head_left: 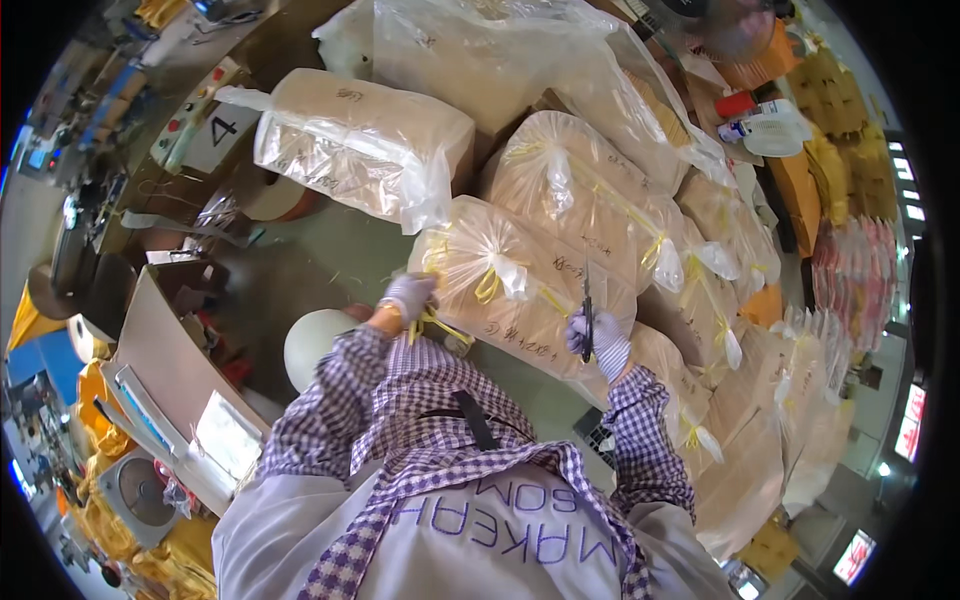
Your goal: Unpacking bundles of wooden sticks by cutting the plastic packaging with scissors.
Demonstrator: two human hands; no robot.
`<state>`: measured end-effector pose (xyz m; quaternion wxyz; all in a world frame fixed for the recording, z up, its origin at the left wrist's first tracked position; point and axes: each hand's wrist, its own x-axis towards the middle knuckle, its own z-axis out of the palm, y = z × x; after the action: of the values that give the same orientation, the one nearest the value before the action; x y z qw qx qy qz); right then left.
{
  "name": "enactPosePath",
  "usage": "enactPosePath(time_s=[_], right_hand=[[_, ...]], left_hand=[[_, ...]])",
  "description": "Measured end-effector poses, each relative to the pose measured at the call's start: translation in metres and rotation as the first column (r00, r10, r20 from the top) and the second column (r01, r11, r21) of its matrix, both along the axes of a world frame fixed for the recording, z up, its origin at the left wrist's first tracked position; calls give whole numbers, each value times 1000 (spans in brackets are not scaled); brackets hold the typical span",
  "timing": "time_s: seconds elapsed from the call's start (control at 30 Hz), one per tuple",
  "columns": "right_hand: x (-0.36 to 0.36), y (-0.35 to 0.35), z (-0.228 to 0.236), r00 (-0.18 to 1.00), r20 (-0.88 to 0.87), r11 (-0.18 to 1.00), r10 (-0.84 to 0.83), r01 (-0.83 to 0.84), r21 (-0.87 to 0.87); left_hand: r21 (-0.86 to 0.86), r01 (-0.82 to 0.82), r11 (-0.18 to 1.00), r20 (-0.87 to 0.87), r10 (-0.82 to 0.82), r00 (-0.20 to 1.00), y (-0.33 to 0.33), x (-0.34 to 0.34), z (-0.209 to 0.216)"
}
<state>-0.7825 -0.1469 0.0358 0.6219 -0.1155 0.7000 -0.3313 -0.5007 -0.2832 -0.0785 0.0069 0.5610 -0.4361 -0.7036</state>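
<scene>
My left hand (408, 297), in a pale glove, is closed round yellow string (440, 326), whose loose ends hang below the fingers. It sits at the left end of a brown package in clear plastic (520, 285), which is gathered and tied with a yellow bow at its near end. Dark scissors (587, 312) are in my right hand (608, 345), also gloved, with their narrow tip pointing away from me. This hand is over the right part of the same package. Handwritten marks show through the plastic.
More plastic-wrapped brown packages (570, 165) are stacked behind and to the right, several tied with yellow string. Another wrapped package (360, 125) lies at the back left. A round white stool (310, 350) stands left of me, beside a tan panel (180, 375). Clear plastic sheeting (480, 45) covers the far packages.
</scene>
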Motion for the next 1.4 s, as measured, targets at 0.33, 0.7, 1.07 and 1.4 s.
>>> enactPosePath(time_s=[0.33, 0.7, 1.07, 1.4], right_hand=[[39, 11, -7, 984, -36, 977, -173, 176, 123], [32, -13, 4, 994, -95, 955, 53, -22, 297], [52, -20, -33, 727, 683, 984, -74, -58, 168], [68, -24, -52, 725, 689, 977, 13, -155, 144]], left_hand=[[339, 44, 940, -43, -32, 999, -42, -117, -26], [64, 540, 839, 245, -538, 807, -42, -140, -64], [285, -429, 857, -289, 504, 814, 44, -70, -26], [390, -515, 764, -347, 639, 686, 62, -66, -3]])
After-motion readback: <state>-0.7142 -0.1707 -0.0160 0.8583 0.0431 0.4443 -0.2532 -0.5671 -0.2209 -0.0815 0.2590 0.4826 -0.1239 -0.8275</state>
